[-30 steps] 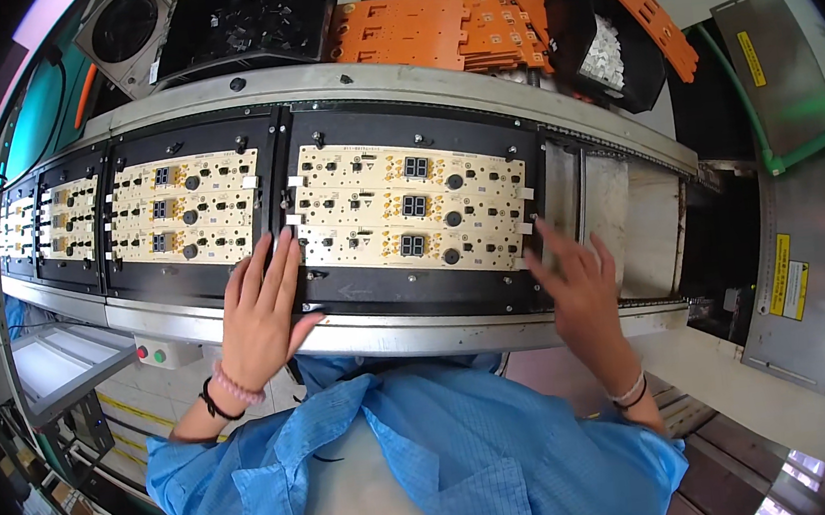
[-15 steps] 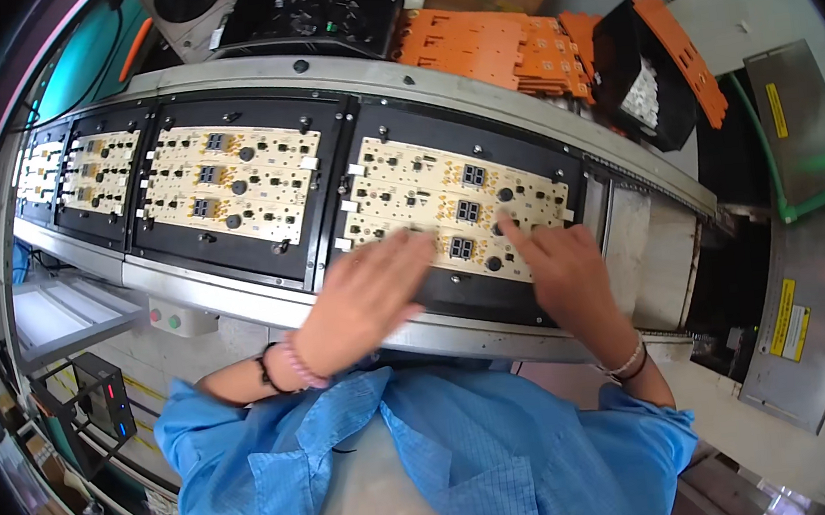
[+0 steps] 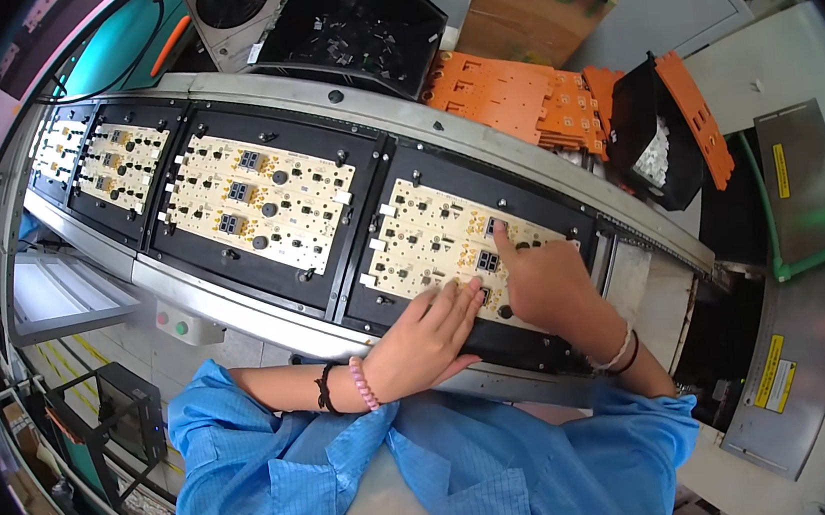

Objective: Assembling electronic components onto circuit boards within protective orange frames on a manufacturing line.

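In front of me a cream circuit board panel (image 3: 412, 247) lies in a black carrier frame (image 3: 363, 308) on the conveyor. My left hand (image 3: 431, 336) is open, its fingers stretched flat, with the fingertips at the nearest black digit display (image 3: 484, 295), partly covering it. The index finger of my right hand (image 3: 551, 283) points out and its tip rests at the farthest digit display (image 3: 496, 227); its other fingers are curled and partly hidden. Between the two fingertips the middle digit display (image 3: 486, 262) shows. Neither hand appears to hold anything. The right hand hides part of the panel.
Several similar panels (image 3: 300, 189) in black frames line up to the left. Beyond the metal rail (image 3: 284, 90) stand a black bin (image 3: 359, 32) of small parts, stacked orange trays (image 3: 496, 98), a cardboard box (image 3: 527, 9) and a black bin of white parts (image 3: 658, 156).
My left hand has moved right and come down at the nearest display. My right index fingertip has shifted to the farthest display. The whole view has tilted, putting the conveyor lower.
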`<state>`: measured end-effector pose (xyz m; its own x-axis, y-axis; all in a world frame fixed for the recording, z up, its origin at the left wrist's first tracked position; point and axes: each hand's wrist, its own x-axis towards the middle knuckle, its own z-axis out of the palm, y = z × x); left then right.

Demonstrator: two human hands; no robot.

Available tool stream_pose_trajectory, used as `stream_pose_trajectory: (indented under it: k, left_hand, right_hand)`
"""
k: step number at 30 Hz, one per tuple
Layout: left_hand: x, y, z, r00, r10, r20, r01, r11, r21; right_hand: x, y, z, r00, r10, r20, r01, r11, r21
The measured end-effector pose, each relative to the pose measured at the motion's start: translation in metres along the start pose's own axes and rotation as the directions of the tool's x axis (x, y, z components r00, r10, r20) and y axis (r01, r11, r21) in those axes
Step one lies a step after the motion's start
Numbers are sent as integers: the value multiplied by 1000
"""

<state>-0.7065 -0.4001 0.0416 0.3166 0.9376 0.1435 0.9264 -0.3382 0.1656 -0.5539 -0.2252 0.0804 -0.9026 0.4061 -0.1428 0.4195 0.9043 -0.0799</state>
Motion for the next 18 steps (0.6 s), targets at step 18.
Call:
stream_pose_trajectory:
  k: [18]
  left_hand:
    - [-24,-37,-5,980,18,-199,-85,940,-332]
  right_hand:
    - [200,147,-5,982,161,101,-149,982,-119]
